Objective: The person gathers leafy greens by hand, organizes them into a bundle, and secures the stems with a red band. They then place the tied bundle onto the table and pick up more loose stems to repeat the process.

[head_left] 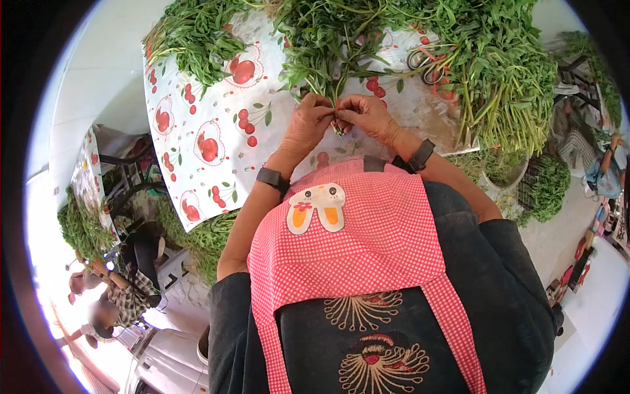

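A bunch of leafy green stems point(321, 69) lies on the table with its cut ends toward me. My left hand point(311, 121) closes round the left side of the stem ends, fingertips pinched. From the right, my right hand point(369, 118) meets it, its fingers also pinched at the stems. A bit of red shows between the fingertips; whether it is a tie I cannot make out. Both hands nearly touch each other. The printed tablecloth point(216, 118) with cherries and apples lies under the bunch.
A large heap of greens point(505, 79) covers the table's right side, with scissors point(430, 65) beside it. Another pile point(197, 46) lies at the back left. More greens point(548, 187) stand low at the right. Other people point(121, 295) are at the lower left and far right.
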